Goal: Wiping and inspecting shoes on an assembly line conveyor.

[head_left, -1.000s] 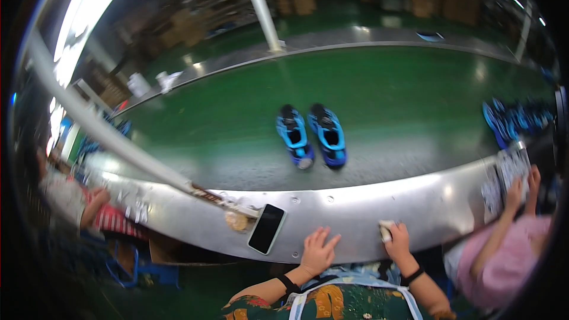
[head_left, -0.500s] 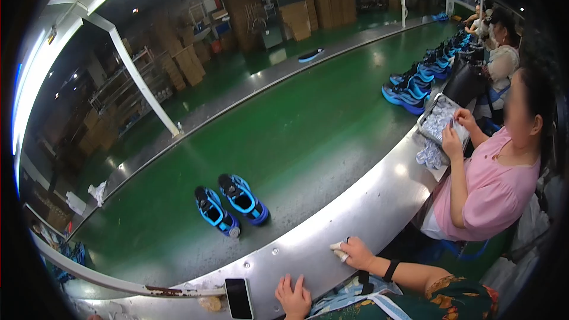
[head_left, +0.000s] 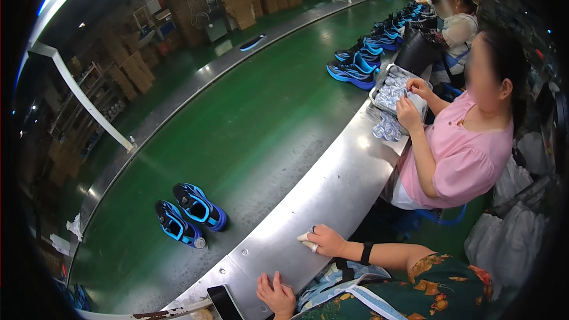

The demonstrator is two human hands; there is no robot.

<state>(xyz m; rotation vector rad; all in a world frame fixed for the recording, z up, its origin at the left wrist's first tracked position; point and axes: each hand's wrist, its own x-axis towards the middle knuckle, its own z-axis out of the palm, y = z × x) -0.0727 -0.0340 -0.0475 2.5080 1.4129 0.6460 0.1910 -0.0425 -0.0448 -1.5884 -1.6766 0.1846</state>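
Observation:
My left hand (head_left: 276, 295) lies on the bare metal ledge (head_left: 314, 201) with its fingers spread, holding nothing. Beside it on the left is a dark-screened phone (head_left: 224, 303). Farther right, my right hand (head_left: 325, 240) rests on the same ledge, fingers curled in. White coverings wrap some of its fingertips, and no held thing shows. Beyond the ledge, on the green belt (head_left: 249, 136), stands a pair of black and blue sneakers, the left shoe (head_left: 178, 225) next to the right shoe (head_left: 200, 206). Both hands are apart from the shoes.
To my right a co-worker in pink (head_left: 474, 148) handles something small over a tray of clear-wrapped pieces (head_left: 394, 90). Several sneakers (head_left: 352, 71) line the belt's far right. A shoe sole (head_left: 252, 42) lies on the far ledge. A white post (head_left: 89, 98) rises at the left.
The view has swung to the right, so most things sit farther left in it. My hands keep nearly the same pose on the ledge.

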